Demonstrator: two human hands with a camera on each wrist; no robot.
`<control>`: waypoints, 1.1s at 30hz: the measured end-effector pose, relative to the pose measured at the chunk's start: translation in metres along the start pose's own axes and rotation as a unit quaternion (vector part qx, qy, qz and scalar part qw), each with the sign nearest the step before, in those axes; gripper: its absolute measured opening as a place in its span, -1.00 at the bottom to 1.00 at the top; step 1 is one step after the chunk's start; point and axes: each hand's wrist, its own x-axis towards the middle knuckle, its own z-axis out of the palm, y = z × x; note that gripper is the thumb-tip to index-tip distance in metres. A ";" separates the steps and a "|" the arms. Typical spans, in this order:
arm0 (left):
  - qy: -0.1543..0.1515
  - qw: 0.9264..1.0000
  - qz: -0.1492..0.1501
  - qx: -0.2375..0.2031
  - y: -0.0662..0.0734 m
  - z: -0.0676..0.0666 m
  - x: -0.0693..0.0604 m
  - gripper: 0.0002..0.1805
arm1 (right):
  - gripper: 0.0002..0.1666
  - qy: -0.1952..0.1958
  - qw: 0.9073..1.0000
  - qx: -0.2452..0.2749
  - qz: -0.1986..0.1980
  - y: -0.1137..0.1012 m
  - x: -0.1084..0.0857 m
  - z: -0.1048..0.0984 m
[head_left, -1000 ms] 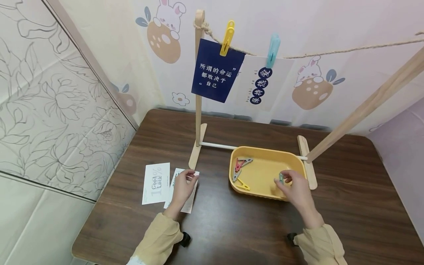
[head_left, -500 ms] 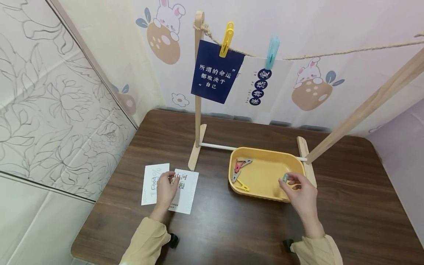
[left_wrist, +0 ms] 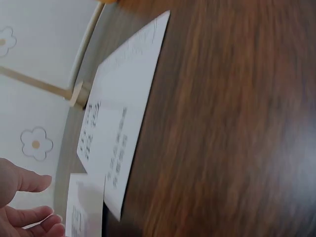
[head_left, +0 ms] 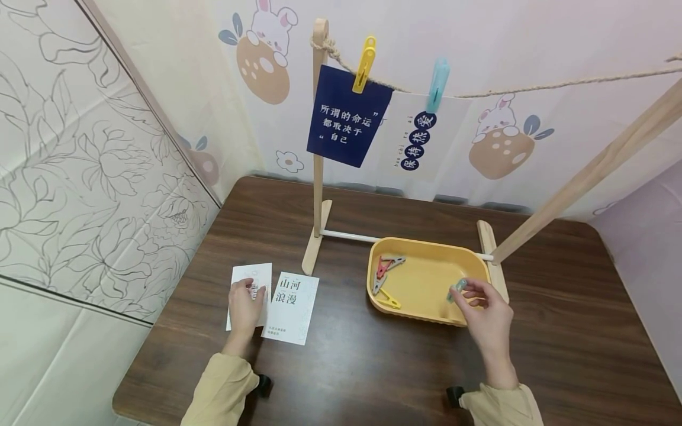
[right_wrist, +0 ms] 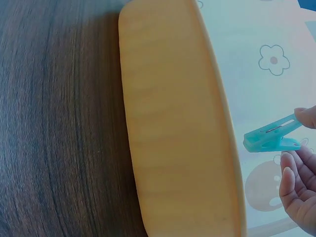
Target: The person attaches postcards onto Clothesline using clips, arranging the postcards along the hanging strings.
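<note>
1. Right grip (head_left: 489, 313) pinches the peg (right_wrist: 270, 140) by its handles (right_wrist: 291, 144), presumably to free its biting end (right_wrist: 251, 143); below sits the tub (head_left: 421, 287).
2. Left grip (head_left: 245, 310), loosely spread, seems empty; beneath it lies one card (left_wrist: 85, 205), just beside that a second card (head_left: 292, 310).

The pinched clothespin (right_wrist: 269, 142) is teal, the basin (head_left: 421, 281) plain yellow, the tabletop (head_left: 373, 367) dark wood-grain brown. The flat cards (head_left: 293, 316) are white with dark print; a navy card (head_left: 346, 97) bears white characters. A rabbit-and-flower pattern dots the pale backdrop (head_left: 533, 35).
</note>
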 end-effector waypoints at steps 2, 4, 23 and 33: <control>-0.002 1.000 -0.009 0.007 -0.004 -0.004 0.002 -0.59 | -0.70 0.005 1.000 0.011 0.005 0.000 -0.001 0.000; -0.001 1.000 -0.017 0.014 -0.007 -0.007 0.003 -0.56 | -0.70 0.009 1.000 0.017 0.010 -0.001 -0.002 -0.001; -0.051 0.988 -0.082 0.121 -0.018 -0.020 0.014 -0.28 | -0.70 0.012 0.999 0.014 0.028 -0.002 -0.008 -0.003; -0.076 0.979 -0.111 0.155 -0.014 -0.021 0.021 -0.14 | -0.69 0.014 0.999 0.018 0.029 0.002 -0.009 -0.002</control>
